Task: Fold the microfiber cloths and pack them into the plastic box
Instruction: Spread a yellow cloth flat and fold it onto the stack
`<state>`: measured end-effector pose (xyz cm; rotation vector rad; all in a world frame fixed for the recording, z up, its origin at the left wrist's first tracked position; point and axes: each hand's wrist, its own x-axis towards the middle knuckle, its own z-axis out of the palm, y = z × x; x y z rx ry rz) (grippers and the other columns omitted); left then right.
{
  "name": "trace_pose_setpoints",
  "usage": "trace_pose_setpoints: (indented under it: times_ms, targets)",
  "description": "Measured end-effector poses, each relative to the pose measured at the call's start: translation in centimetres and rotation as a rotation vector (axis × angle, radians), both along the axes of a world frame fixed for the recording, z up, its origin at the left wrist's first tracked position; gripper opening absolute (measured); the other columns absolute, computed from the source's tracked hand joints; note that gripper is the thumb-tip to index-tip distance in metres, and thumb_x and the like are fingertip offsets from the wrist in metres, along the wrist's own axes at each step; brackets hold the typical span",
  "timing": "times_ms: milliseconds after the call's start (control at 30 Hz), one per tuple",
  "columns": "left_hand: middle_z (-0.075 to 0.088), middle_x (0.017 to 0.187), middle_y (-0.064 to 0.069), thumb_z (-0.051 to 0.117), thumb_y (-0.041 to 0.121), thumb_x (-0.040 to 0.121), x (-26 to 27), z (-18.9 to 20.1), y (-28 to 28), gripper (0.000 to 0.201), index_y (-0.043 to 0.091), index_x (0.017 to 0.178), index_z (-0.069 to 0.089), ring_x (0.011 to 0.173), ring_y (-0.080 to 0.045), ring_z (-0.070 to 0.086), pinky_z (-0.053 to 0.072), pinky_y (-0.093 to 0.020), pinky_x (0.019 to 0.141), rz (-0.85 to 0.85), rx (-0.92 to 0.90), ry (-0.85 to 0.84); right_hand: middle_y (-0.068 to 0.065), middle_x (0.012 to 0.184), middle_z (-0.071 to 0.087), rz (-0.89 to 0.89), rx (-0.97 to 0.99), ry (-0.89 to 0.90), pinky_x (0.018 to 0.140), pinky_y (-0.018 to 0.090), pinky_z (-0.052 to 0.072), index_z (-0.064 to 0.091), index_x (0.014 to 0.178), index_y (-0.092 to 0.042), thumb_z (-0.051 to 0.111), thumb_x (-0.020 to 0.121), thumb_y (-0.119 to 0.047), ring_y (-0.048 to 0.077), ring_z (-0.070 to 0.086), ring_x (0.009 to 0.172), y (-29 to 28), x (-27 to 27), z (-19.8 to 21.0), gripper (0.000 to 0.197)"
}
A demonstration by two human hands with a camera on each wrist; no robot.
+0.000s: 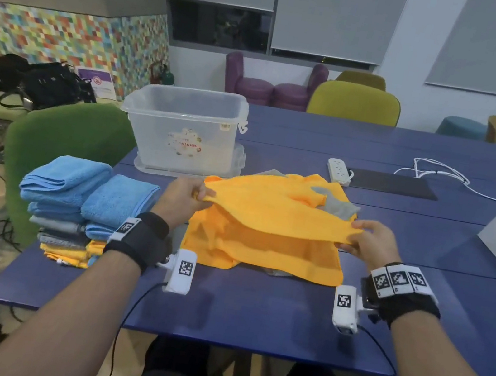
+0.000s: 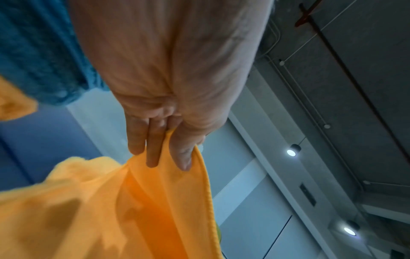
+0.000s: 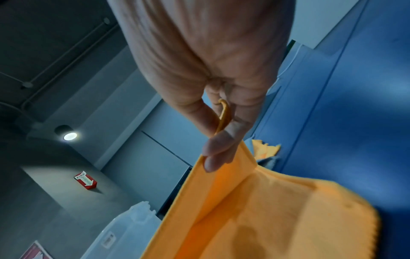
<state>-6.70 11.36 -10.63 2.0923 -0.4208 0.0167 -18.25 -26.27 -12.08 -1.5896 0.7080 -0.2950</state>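
Partly hidden under the orange cloth (image 1: 270, 221) lies a grey cloth (image 1: 340, 208)

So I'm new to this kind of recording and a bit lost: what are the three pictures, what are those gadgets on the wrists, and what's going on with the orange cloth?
No machine here: a person works with bare hands. The wide picture comes from a camera on the head; the two close-ups come from small cameras strapped to each wrist, looking along the fingers. The left hand and right hand each pinch an end of one edge of an orange cloth, lifting it above the blue table. To the left sit stacks of folded cloths, blue on top. Behind stands the clear plastic box; it looks empty. A grey cloth peeks out behind the orange one.
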Motion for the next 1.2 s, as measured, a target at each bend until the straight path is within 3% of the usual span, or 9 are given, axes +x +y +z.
trace_pose_setpoints:
  times_ms: [233, 333, 433, 567, 700, 833, 900, 1033, 1200]
  targets:
    - [0.076, 0.109, -0.001, 0.067, -0.011, 0.074, -1.2, -3.4, -0.5, 0.034, 0.019, 0.067, 0.054, 0.105, -0.015, 0.067, 0.049, -0.031, 0.084, 0.035, 0.170, 0.032, 0.027, 0.108, 0.063, 0.001, -0.144, 0.131, 0.051, 0.028, 0.058, 0.063, 0.105, -0.010, 0.058, 0.085, 0.017, 0.033, 0.074, 0.063, 0.2, -2.2, -3.2, 0.034]
    - [0.073, 0.097, -0.003, 0.066, -0.008, 0.076, -1.7, -4.7, -0.7, 0.032, 0.024, 0.072, 0.061, 0.089, -0.024, 0.067, 0.054, -0.039, 0.079, 0.067, 0.278, 0.032, 0.025, 0.110, 0.064, 0.039, -0.221, 0.214, 0.069, 0.041, 0.064, 0.064, 0.100, -0.018, 0.063, 0.082, 0.012, 0.031, 0.075, 0.062, 0.7, -2.9, -4.0, 0.035]
    - [0.071, 0.092, -0.006, 0.060, -0.009, 0.078, -2.0, -5.3, -0.7, 0.035, 0.025, 0.070, 0.060, 0.080, -0.027, 0.063, 0.050, -0.035, 0.067, 0.118, 0.321, 0.009, 0.022, 0.100, 0.067, 0.039, -0.260, 0.213, 0.068, 0.039, 0.064, 0.064, 0.103, -0.018, 0.062, 0.083, 0.012, 0.028, 0.075, 0.059, 0.9, -3.5, -3.8, 0.037]
    - [0.075, 0.093, 0.002, 0.057, -0.009, 0.079, -1.4, -4.8, -0.2, 0.035, 0.023, 0.068, 0.059, 0.088, -0.025, 0.066, 0.055, -0.039, 0.080, 0.231, 0.219, -0.003, 0.014, 0.070, 0.061, 0.050, -0.283, 0.116, 0.068, 0.038, 0.063, 0.063, 0.106, -0.014, 0.063, 0.080, 0.012, 0.029, 0.074, 0.060, 1.0, -4.3, -2.7, 0.037]
    - [0.074, 0.094, -0.003, 0.045, -0.011, 0.075, -1.5, -4.1, 0.0, 0.035, 0.021, 0.065, 0.056, 0.091, -0.028, 0.067, 0.057, -0.043, 0.080, 0.269, 0.244, 0.021, 0.015, 0.070, 0.068, 0.098, -0.327, 0.220, 0.056, 0.031, 0.060, 0.066, 0.096, -0.016, 0.069, 0.073, 0.008, 0.027, 0.070, 0.056, 1.4, -4.9, -3.3, 0.033]
    - [0.065, 0.097, -0.010, 0.042, -0.012, 0.078, -3.0, -4.0, -1.0, 0.039, 0.024, 0.074, 0.057, 0.075, -0.025, 0.059, 0.046, -0.033, 0.059, 0.181, 0.469, 0.062, 0.009, 0.080, 0.072, 0.166, -0.497, 0.316, 0.069, 0.036, 0.058, 0.069, 0.087, -0.025, 0.074, 0.070, -0.008, 0.024, 0.068, 0.074, 1.7, -5.2, -3.9, 0.024]
    - [0.060, 0.105, -0.008, 0.047, -0.010, 0.078, -3.7, -3.7, -1.7, 0.035, 0.023, 0.081, 0.059, 0.084, -0.028, 0.061, 0.049, -0.036, 0.066, 0.203, 0.517, 0.046, 0.006, 0.093, 0.068, 0.174, -0.557, 0.331, 0.070, 0.033, 0.051, 0.069, 0.086, -0.027, 0.072, 0.076, -0.012, 0.021, 0.064, 0.082, 1.8, -5.1, -3.9, 0.019]
    - [0.056, 0.128, -0.002, 0.061, 0.000, 0.072, -5.3, -3.4, -4.1, 0.034, 0.022, 0.098, 0.067, 0.123, -0.030, 0.047, 0.043, -0.042, 0.099, 0.162, 0.637, -0.191, 0.005, 0.109, 0.067, 0.156, -0.636, 0.421, 0.069, 0.029, 0.043, 0.067, 0.092, -0.027, 0.066, 0.082, -0.011, 0.024, 0.061, 0.090, 2.0, -4.8, -4.3, 0.019]
    - [0.055, 0.123, 0.001, 0.067, 0.028, 0.087, -7.4, -3.9, -8.9, 0.027, 0.024, 0.113, 0.065, 0.115, -0.025, 0.049, 0.042, -0.042, 0.097, -0.221, 0.643, -0.277, 0.014, 0.120, 0.063, 0.137, -0.677, 0.510, 0.087, 0.038, 0.052, 0.064, 0.114, -0.021, 0.062, 0.086, -0.008, 0.035, 0.060, 0.110, 3.0, -4.2, -4.0, 0.031]
